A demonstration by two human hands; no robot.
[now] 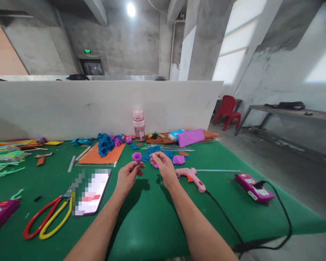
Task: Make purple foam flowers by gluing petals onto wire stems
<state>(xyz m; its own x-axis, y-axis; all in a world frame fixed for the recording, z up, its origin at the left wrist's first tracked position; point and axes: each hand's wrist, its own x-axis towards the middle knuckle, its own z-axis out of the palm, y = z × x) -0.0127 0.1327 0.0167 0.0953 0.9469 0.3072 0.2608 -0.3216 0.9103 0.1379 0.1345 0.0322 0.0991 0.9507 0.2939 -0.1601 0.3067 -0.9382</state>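
Observation:
My left hand is closed around the stem of a small purple rolled flower, held upright above the green table. Just to its right, my right hand pinches small purple petal pieces between its fingertips. Both hands hover over the table's middle, close together. More purple petals and blue cut pieces lie just beyond my hands.
A pink glue gun lies right of my hand, its black cord running to a pink power strip. A phone and red and yellow scissors sit at left. A pink bottle, blue flowers and foam sheets stand by the white partition.

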